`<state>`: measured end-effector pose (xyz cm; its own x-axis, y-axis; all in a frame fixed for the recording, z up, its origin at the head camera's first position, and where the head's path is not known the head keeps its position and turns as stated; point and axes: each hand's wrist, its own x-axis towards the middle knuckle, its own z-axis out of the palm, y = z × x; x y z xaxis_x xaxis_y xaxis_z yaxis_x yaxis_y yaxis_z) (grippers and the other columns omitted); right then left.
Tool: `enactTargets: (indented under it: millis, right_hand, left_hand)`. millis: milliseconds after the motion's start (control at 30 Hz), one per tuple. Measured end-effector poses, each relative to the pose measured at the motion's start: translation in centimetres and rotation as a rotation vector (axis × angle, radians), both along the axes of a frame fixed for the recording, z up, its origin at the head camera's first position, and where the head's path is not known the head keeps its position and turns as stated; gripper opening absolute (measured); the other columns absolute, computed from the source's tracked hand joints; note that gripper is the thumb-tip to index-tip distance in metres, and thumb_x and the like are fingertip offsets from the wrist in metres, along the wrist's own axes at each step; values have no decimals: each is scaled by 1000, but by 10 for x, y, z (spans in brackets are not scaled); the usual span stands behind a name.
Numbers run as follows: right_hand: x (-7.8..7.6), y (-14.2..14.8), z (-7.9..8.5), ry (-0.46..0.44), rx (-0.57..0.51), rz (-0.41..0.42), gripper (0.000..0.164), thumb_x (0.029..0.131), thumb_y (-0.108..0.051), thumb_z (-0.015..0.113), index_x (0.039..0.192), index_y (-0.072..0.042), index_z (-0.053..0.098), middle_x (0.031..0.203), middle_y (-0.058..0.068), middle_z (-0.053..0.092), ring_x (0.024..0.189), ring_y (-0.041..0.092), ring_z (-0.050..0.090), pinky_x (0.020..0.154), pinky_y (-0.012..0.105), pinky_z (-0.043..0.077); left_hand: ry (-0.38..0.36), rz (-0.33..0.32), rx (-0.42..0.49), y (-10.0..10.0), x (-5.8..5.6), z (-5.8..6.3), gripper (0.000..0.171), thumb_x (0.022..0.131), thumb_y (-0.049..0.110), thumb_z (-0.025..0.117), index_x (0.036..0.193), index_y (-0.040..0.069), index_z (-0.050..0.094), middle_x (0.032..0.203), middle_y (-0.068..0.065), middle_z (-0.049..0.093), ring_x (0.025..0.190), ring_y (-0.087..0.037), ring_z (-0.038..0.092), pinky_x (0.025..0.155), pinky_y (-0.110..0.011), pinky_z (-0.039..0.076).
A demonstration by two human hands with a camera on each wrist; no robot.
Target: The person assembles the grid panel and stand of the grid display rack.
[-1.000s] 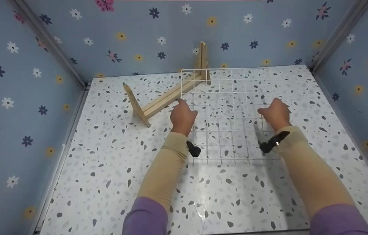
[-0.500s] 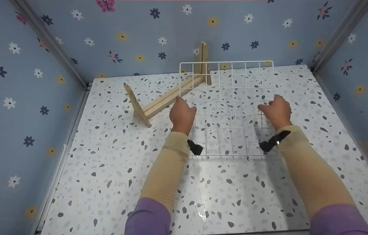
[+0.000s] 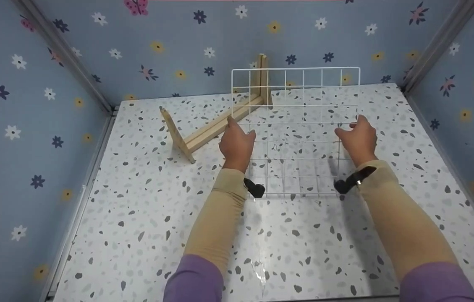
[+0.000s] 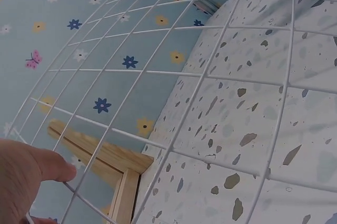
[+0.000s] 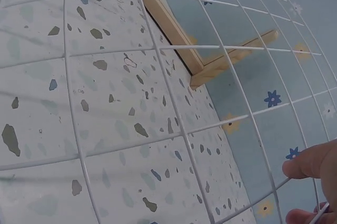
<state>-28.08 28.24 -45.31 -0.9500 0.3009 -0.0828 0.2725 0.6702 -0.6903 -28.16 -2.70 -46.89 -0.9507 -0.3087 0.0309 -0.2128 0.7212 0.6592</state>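
Observation:
A white wire grid panel is held between my two hands, tilted up with its far edge raised. My left hand grips its left side wire, and in the left wrist view the thumb lies on a wire. On the opposite side my right hand grips the right side wire, its thumb and a fingertip showing around the wire in the right wrist view. Behind the grid's left part stands a wooden frame, a long bar with an upright piece at each end.
The speckled white tabletop spreads under both arms. Blue flowered panels close it in at the back, left and right, with metal posts at the corners. A black wrist camera is strapped to each wrist.
The grid's far edge has risen and the panel stands more steeply, with its near edge slightly farther from me. Both hands have moved up a little with it. The wooden frame stays put.

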Motion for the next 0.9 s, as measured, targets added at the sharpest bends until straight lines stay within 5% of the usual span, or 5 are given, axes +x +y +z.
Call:
enactTargets:
  millis: [900]
  right_hand:
    - [3,-11,6,133,-65,-50,77,99,-37,62,158,-2,27,149,21,49,135,36,49,111,49,40]
  left_hand:
    - [110,42,83,-2,4,1,77,100,43,62,159,6,28,136,-11,61,101,-26,69,81,-44,55]
